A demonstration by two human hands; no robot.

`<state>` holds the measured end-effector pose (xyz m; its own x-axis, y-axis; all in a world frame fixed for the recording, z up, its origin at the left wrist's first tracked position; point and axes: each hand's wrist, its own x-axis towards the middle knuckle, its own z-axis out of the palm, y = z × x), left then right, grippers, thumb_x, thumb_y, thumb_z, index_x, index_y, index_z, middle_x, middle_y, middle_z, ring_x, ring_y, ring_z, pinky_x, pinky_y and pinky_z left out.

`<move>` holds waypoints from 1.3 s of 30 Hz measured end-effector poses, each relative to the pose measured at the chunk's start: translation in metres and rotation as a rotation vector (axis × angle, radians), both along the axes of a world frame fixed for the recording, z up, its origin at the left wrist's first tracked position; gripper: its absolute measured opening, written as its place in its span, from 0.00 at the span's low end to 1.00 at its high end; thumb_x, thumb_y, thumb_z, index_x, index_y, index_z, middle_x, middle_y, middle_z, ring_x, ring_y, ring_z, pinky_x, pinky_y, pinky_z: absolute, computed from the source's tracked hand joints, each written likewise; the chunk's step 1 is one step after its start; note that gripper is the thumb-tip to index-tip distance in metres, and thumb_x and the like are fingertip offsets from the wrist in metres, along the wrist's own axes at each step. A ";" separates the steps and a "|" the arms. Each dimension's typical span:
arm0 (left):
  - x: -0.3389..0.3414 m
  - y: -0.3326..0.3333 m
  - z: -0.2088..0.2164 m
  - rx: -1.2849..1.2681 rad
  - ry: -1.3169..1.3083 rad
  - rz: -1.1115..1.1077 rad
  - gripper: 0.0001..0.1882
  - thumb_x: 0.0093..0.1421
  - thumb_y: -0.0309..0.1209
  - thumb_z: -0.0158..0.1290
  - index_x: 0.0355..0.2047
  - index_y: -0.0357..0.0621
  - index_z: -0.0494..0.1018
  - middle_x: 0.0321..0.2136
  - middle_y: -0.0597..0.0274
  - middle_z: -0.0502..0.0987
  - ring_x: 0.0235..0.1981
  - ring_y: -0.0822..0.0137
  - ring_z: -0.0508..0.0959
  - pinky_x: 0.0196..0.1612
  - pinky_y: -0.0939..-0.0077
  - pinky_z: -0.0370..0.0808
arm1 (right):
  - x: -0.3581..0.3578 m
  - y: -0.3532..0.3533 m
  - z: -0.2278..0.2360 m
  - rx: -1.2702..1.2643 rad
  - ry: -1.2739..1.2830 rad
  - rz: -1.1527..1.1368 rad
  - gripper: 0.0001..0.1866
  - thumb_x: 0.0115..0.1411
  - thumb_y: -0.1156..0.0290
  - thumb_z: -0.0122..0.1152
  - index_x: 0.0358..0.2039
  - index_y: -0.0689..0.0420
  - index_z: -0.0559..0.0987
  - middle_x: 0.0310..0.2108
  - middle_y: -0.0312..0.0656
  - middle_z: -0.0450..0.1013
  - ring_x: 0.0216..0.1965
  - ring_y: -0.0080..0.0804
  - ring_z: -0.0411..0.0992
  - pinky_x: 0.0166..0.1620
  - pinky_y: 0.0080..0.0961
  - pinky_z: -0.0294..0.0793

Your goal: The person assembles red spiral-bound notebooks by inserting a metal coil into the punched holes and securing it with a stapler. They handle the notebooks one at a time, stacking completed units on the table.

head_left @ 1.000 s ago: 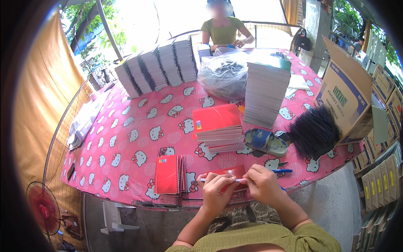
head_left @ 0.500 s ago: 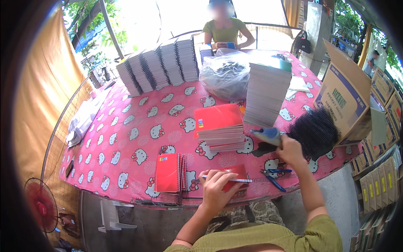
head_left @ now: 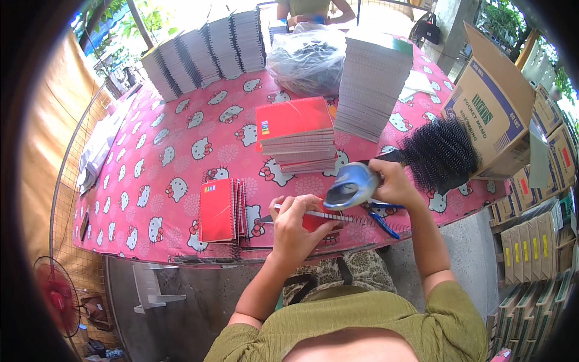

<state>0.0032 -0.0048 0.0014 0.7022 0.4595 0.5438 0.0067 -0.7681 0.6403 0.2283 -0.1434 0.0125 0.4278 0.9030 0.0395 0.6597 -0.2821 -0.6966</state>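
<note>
Coil (head_left: 357, 219) juts from the right end of the notebook (head_left: 321, 214), unsupported beyond the page edge, and that looks like the weak spot. The left hand (head_left: 294, 226) pinches the notebook between thumb and fingers above the near side of the pink table (head_left: 258, 194) — should that pinch slacken, the pages could slip out of line and the coil bind. The right hand (head_left: 392, 184) has its fingers wrapped around a blue slipper (head_left: 354, 186) close to the coil; whether the two touch, I cannot tell. Too hard or crooked a push from the slipper could bend the loops — or jolt the notebook. Blue-handled pliers (head_left: 384, 225) lie just beside the coil's free stretch, so a loop might snag on them.
</note>
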 end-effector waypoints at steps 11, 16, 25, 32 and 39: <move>-0.010 0.016 -0.008 -0.136 -0.061 0.089 0.27 0.39 0.28 0.72 0.40 0.42 0.73 0.48 0.54 0.69 0.51 0.58 0.71 0.53 0.61 0.71 | -0.026 0.023 0.004 0.395 0.508 0.180 0.12 0.46 0.75 0.71 0.28 0.63 0.76 0.25 0.34 0.75 0.29 0.26 0.74 0.36 0.24 0.74; -0.018 0.017 -0.030 -0.665 -0.312 -0.042 0.23 0.48 0.16 0.64 0.44 0.37 0.71 0.46 0.56 0.72 0.48 0.70 0.73 0.51 0.76 0.73 | -0.029 0.040 0.007 0.447 0.444 0.271 0.12 0.45 0.76 0.67 0.29 0.64 0.73 0.24 0.44 0.73 0.30 0.29 0.73 0.37 0.28 0.71; -0.029 0.033 -0.051 -0.871 -0.425 -0.191 0.22 0.52 0.10 0.57 0.48 0.34 0.75 0.43 0.55 0.78 0.44 0.70 0.78 0.47 0.76 0.77 | -0.038 0.055 -0.004 0.332 0.182 0.221 0.15 0.44 0.74 0.70 0.32 0.62 0.75 0.25 0.39 0.73 0.31 0.20 0.71 0.37 0.24 0.70; -0.033 0.040 -0.064 -0.919 -0.470 -0.234 0.17 0.51 0.10 0.57 0.42 0.34 0.77 0.38 0.54 0.79 0.40 0.68 0.79 0.44 0.76 0.79 | -0.036 0.046 -0.001 0.347 0.255 0.127 0.16 0.43 0.74 0.71 0.34 0.60 0.77 0.27 0.36 0.74 0.32 0.16 0.69 0.34 0.23 0.71; -0.028 0.036 -0.050 -1.073 -0.563 -0.336 0.11 0.52 0.16 0.62 0.36 0.34 0.75 0.38 0.53 0.78 0.42 0.67 0.78 0.46 0.74 0.78 | -0.009 -0.009 -0.015 0.474 -0.103 -0.545 0.19 0.44 0.74 0.72 0.36 0.59 0.75 0.33 0.45 0.74 0.33 0.35 0.75 0.34 0.30 0.73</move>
<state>-0.0245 0.0311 -0.0485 0.6630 0.6986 0.2692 -0.5642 0.2299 0.7929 0.2188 -0.1520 -0.0025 0.7850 0.4385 0.4377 0.5802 -0.2724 -0.7676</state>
